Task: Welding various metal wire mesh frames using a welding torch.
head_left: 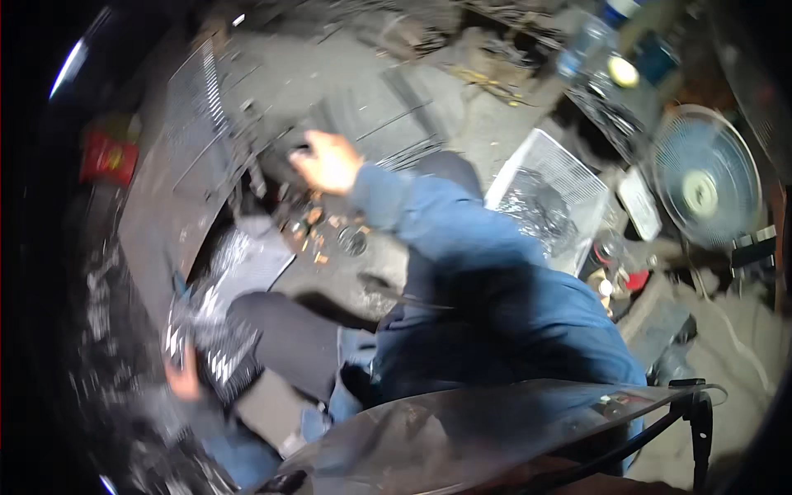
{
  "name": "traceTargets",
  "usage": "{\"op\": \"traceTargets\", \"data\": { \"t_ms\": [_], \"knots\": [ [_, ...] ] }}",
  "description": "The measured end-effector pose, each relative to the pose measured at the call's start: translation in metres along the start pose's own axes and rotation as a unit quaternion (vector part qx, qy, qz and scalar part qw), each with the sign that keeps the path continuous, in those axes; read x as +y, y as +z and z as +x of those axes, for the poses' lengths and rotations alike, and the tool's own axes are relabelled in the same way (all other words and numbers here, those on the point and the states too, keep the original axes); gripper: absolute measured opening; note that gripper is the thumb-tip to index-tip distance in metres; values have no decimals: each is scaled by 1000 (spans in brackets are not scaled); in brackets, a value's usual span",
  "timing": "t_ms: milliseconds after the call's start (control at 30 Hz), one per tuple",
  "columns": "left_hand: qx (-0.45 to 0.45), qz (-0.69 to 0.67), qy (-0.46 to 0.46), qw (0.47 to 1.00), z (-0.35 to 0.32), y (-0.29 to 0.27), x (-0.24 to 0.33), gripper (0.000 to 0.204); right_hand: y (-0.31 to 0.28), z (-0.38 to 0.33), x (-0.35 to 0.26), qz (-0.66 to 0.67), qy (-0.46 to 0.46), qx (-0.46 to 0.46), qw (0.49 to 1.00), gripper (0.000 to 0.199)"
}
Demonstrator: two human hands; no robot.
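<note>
Gripping loosely, the right hand reaches over a dark metal part on the floor, fingers blurred; the left hand clutches a shiny crinkled bag near the knee.

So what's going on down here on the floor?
A person in a blue jacket is working low among metal scraps. The right hand reaches out over dark metal pieces on the ground, and the left hand grips a shiny crumpled bag. A fan stands off to the right. The picture is blurred.
</note>
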State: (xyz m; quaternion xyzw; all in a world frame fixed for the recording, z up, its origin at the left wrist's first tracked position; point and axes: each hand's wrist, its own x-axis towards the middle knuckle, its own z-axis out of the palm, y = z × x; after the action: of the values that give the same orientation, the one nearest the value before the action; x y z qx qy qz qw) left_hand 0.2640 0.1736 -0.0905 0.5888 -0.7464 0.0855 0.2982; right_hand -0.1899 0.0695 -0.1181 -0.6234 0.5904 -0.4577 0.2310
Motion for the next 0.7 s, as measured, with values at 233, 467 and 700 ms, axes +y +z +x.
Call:
{"op": "traceTargets", "data": {
  "t_ms": [233,467,700],
  "knots": [
    [-279,-575,-194,744,113,78,187,39,-59,-40,-26,217,62,-100,969,33],
    [-326,-600,-158,713,120,95,187,35,-54,-33,-33,353,89,-178,914,36],
    [-488,-636,-146,580,116,94,177,27,-32,-31,-35,394,-4,-206,896,50]
  ]
}}
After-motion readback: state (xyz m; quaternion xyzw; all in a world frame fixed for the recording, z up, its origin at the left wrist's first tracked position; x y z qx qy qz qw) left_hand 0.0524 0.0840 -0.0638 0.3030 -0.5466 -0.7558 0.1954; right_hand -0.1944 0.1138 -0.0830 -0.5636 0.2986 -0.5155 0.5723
